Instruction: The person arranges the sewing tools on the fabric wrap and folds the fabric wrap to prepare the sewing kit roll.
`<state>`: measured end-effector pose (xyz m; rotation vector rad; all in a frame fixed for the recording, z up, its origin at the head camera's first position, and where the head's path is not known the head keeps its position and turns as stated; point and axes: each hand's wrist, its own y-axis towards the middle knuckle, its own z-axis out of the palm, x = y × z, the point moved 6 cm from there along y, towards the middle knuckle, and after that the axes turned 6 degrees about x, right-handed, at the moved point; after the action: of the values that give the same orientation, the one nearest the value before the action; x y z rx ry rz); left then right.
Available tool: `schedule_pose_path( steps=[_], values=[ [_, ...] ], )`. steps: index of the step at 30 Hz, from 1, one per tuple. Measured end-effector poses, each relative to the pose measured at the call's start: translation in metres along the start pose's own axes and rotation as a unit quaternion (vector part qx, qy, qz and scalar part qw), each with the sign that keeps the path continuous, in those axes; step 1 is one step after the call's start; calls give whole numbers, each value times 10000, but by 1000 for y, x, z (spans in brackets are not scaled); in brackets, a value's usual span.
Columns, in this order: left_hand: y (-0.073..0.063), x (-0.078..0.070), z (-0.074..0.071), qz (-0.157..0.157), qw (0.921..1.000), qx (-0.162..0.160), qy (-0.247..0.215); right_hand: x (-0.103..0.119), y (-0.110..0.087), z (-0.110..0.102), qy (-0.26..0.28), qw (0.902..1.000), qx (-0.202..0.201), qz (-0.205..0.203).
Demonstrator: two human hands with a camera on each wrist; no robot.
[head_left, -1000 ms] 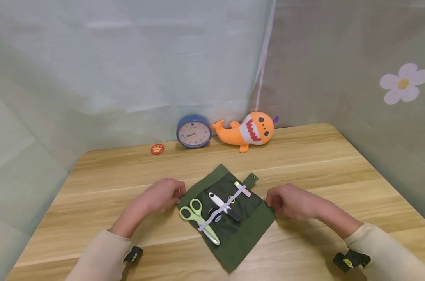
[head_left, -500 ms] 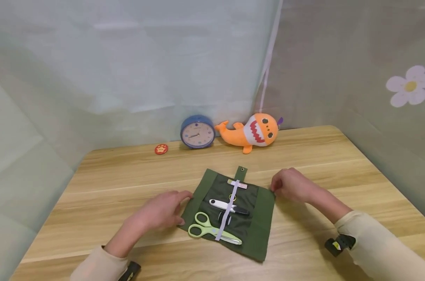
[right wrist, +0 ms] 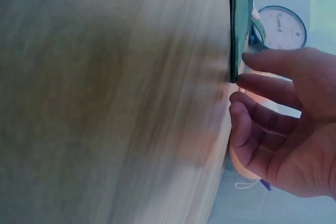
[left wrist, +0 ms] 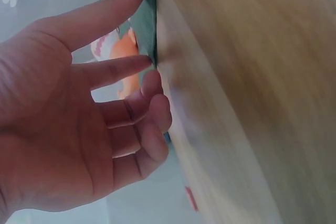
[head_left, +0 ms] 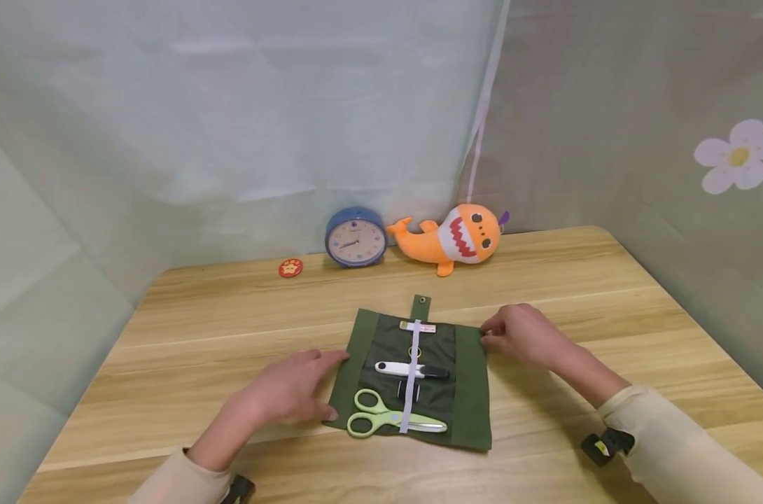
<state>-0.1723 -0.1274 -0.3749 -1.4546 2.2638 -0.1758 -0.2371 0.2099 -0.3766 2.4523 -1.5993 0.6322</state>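
Observation:
An unfolded dark green cloth tool roll point(head_left: 472, 392) lies on the table with its snap strap point(head_left: 421, 306) pointing away. A pale lilac elastic band point(head_left: 410, 392) crosses it. Under the band sit light green scissors point(head_left: 381, 418), a small black round item point(head_left: 402, 390), a white-and-black slim tool point(head_left: 393, 368), a yellow ring point(head_left: 412, 352) and a small white-and-pink piece point(head_left: 426, 327). My left hand point(head_left: 287, 392) touches the roll's left edge with thumb and index finger spread straight. At the upper right corner, my right hand's point(head_left: 525, 336) thumb and index fingertips touch the cloth edge, other fingers loosely bent.
A blue round clock point(head_left: 356, 238) and an orange shark plush point(head_left: 447, 236) stand along the table's back edge. Left of the clock lies a red round badge with a star point(head_left: 290, 267). Pale curtains hang behind the wooden table point(head_left: 218, 315).
The cloth roll has turned counterclockwise, from diagonal to nearly square with the table, its strap now pointing straight back. My left hand has shifted nearer and its fingers have spread.

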Motion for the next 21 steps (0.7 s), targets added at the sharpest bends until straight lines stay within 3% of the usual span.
schedule_pose_path(
  steps=[5,21],
  values=[
    [-2,-4,4,-143,9999,75,37,0,2,3,-56,9998,179,49],
    [-2,-9,10,-168,9997,107,151,-6,14,5,-68,9989,457,102]
  ],
)
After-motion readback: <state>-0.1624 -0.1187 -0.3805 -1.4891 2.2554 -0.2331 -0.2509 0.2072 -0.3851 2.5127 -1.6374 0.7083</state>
